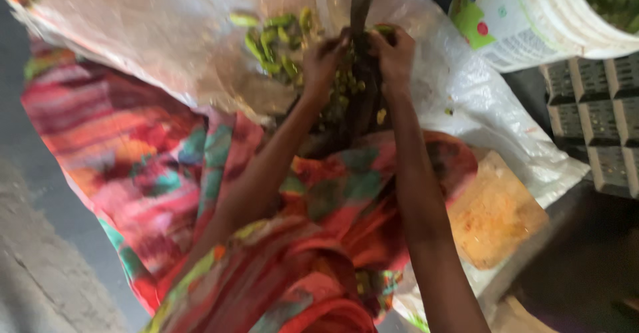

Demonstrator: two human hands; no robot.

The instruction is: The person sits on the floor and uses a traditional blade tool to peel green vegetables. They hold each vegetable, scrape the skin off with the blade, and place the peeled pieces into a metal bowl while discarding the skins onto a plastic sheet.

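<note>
A dark upright blade (363,0) rises between my two hands over a white plastic sheet (153,33). My left hand (324,60) is curled against the blade's left side, fingers pinched on a green pod. On the right side, my right hand (394,53) grips the other end of the green pod (384,29). A pile of whole green pods (276,40) lies just left of my left hand. Small cut green pieces (346,87) are scattered below the hands. The picture is blurred.
A white plastic bucket (532,20) filled with green vegetables stands at the top right. Beside it is a grey slotted crate (596,120). Colourful red and green cloth (160,153) covers my lap. An orange-stained board (496,213) lies at the right, grey floor (40,266) at the left.
</note>
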